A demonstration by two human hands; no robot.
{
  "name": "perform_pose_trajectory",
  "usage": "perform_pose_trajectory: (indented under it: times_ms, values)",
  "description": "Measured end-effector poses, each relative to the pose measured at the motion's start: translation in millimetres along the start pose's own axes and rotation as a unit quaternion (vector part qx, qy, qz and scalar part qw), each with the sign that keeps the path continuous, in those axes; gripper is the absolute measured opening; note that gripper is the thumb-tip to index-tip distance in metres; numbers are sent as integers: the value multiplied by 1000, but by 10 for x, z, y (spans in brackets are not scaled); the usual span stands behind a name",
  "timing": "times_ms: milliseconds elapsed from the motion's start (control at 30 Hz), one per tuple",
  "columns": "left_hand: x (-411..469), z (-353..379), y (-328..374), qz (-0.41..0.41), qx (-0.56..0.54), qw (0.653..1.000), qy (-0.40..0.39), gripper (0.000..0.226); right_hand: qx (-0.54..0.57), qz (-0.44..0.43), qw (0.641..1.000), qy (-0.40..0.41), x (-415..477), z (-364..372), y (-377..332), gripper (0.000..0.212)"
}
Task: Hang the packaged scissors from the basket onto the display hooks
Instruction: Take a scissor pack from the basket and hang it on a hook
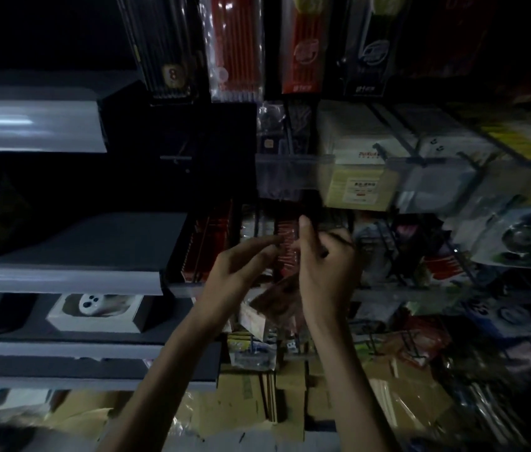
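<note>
Reddish scissors pack (278, 296), pinched in the right hand (326, 265), dangles below its grip; left hand (241, 262) released. Next: thread the hook (339, 238).

**Gloss on the packs, matt on the cartons**

We saw grey shelf boards (32, 125) with a smooth, satin face that caught the light along their front lips. The pencil packs (236, 50) above hung in clear, glossy plastic sleeves. The display hooks (391, 246) were thin, dark metal wire. The packaged scissors (278, 298) in the right hand (326, 265) seemed wrapped in shiny film, though blur hid the detail. Below, brown cardboard cartons (241, 399) were matt and rough, and a pale box (352, 132) was matt paperboard.
</note>
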State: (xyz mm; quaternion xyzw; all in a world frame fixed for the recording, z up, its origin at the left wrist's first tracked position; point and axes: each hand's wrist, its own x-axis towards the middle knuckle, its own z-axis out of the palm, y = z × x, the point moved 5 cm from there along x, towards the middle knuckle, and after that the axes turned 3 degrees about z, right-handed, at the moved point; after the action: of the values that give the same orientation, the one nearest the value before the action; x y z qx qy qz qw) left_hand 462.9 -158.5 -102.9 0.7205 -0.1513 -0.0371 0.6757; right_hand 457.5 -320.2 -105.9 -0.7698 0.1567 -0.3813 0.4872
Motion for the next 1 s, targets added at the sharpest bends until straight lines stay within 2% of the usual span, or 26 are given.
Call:
perform_pose_trajectory:
  times_ms: [133, 200, 333, 433, 600, 733, 867, 933, 1000]
  values:
    - [-330, 73, 49, 7, 77, 992, -101, 31, 50, 13, 999, 5, -91, -96, -20, 57]
    - [-457, 70, -15, 19, 133, 985, -113, 34, 66, 9, 998, -1, -122, -131, -72, 55]
    - [-651, 5, -75, 37, 189, 981, -34, 35, 83, -12, 996, -12, -203, -152, -157, 56]
    - [-757, -20, -31, 78, 219, 973, 8, 22, 90, -27, 995, -34, -257, -129, -216, 52]
    - [-873, -175, -157, 69, 218, 972, 63, 27, 100, -37, 991, -81, -395, -149, -307, 39]
    - [-884, -293, -342, 19, 119, 990, 66, 19, 67, -49, 995, -63, -335, -233, -240, 28]
    - [-938, -351, -437, -46, -65, 993, 82, 22, 60, 15, 996, -62, -263, -323, -138, 27]
    - [-965, -353, -485, -79, -142, 983, 88, 26, 82, 59, 990, -103, -246, -308, -133, 25]
    - [-976, -343, -537, -104, -181, 974, 91, 27, 131, 119, 966, -188, -254, -222, -96, 27]
